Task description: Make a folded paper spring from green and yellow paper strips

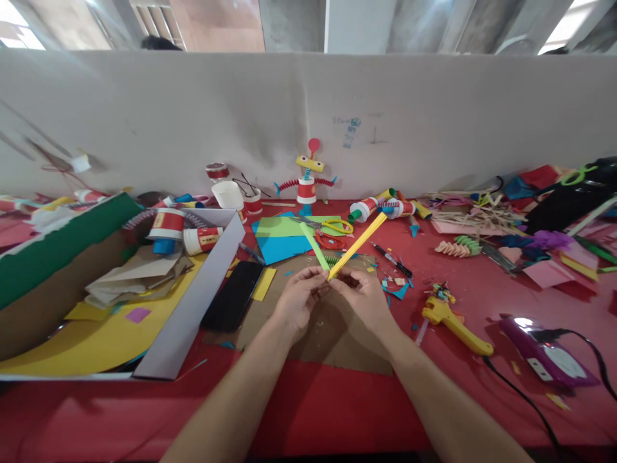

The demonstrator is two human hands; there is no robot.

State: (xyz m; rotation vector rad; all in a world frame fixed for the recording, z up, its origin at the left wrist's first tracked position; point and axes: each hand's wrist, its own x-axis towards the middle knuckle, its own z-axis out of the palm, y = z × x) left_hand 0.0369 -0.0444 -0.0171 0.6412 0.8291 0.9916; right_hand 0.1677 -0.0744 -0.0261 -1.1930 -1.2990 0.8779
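Observation:
A green paper strip (314, 247) and a yellow paper strip (359, 244) meet at their lower ends in a V. My left hand (301, 297) pinches that joint from the left, and my right hand (359, 294) holds it from the right, fingers closed. Both hands are above a brown cardboard sheet (318, 341). Just behind the joint shows a small folded green piece (331, 261). Yellow-handled scissors (337, 225) lie on green paper (274, 226) and blue paper (282, 247) farther back.
An open box (166, 321) with paper and cup figures is at left, beside a black phone (232, 296). A paper-cup figure (306, 190) stands by the wall. At right lie a yellow glue gun (457, 328) and purple power strip (549, 354), both with cords.

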